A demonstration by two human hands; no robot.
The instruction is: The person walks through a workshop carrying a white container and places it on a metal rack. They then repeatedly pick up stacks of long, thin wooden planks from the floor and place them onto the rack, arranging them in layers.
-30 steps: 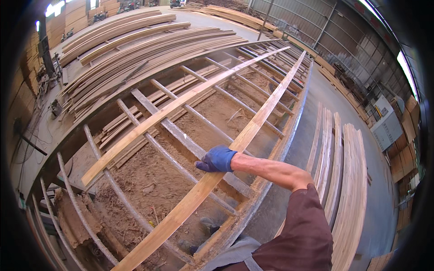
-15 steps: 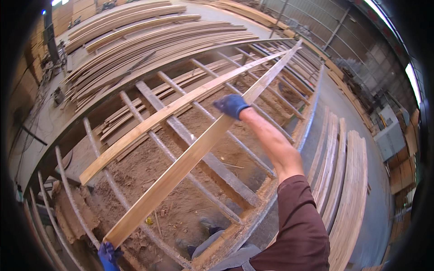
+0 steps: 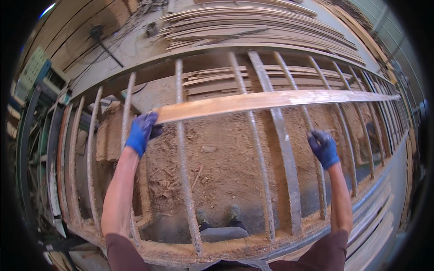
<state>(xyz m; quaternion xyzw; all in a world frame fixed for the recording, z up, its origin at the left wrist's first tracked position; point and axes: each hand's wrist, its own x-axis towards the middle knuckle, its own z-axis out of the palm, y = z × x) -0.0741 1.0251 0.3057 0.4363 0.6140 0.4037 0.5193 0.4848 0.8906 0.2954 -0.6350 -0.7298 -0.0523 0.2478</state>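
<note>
A long wooden board (image 3: 217, 105) lies slanting across the metal bars of a rack, its near end at the left. My left hand (image 3: 142, 131), in a blue and dark work glove, is closed on that left end. My right hand (image 3: 323, 147), gloved alike, hovers over the bars below the board and does not touch it. Its fingers are loosely bent and apart, with nothing in them. Under the board run rough metal bars (image 3: 257, 153) and one wider flat crosspiece (image 3: 285, 149).
Sawdust and wood scraps (image 3: 212, 162) cover the ground beneath the rack. Stacked planks (image 3: 262, 27) lie beyond the far rail, and more planks (image 3: 370, 226) at the lower right. Machinery (image 3: 40, 131) stands at the left. My shoes (image 3: 233, 212) show below the bars.
My view has swung left. My right hand has come off the board. The left end, still in my left hand, now lies farther out on the rack; a second separate board no longer shows.
</note>
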